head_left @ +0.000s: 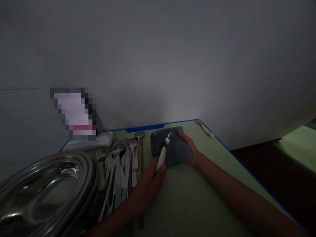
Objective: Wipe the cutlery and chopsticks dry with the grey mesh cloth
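My left hand (154, 179) is closed around the pale handle of a fork (161, 157), whose metal tines point up and away from me. Behind the tines is a folded grey-green cloth (176, 148) with a black-and-white stitched edge. My right hand (191, 149) grips this cloth from its right side, thumb along the top edge and the other fingers hidden underneath. Whether the tines touch the cloth I cannot tell. Left of my left hand lies a pile of metal spoons, forks and knives (120, 168).
Stacked oval metal trays (89, 164) fill the left front. Wooden chopsticks (142, 154) lie beside the pile. A light-handled utensil (206, 129) rests at the table's (197, 197) far right corner. A blurred-out object (74, 113) stands at the back left, against the grey wall (158, 65).
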{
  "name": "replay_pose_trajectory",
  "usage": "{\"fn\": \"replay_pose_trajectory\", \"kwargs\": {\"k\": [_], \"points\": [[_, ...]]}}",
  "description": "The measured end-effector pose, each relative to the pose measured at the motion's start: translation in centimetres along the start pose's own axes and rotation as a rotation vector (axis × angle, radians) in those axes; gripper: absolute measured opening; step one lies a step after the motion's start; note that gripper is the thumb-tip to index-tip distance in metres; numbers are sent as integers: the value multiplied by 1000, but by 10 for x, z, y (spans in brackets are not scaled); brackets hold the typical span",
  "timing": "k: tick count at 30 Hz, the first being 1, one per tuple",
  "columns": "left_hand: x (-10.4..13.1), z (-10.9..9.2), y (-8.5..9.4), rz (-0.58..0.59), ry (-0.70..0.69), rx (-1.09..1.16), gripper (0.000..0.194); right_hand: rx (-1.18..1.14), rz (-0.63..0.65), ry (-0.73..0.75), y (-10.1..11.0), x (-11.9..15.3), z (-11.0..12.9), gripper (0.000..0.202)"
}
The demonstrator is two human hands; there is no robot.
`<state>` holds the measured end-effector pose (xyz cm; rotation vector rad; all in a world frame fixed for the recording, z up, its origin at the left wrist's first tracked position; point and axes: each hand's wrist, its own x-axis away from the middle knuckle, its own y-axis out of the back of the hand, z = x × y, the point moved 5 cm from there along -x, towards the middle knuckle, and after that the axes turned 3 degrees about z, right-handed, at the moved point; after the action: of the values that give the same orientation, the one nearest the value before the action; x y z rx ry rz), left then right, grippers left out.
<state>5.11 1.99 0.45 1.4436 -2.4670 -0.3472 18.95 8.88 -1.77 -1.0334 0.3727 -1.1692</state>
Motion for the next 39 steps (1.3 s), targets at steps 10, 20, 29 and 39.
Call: {"fn": "replay_pose_trajectory", "kwargs": {"k": [10, 20, 29, 39], "points": [[1, 0, 1, 1, -3, -9, 45, 22, -40, -17, -4, 1, 0, 34], [0, -2, -1, 35, 3, 6, 43, 9, -46, -14, -5, 1, 0, 33], [2, -5, 0, 40, 11, -3, 45, 21, -29, -21, -3, 1, 0, 32], [2, -8, 0, 33, -6, 5, 45, 26, -63, -16, -5, 2, 0, 33]]}}
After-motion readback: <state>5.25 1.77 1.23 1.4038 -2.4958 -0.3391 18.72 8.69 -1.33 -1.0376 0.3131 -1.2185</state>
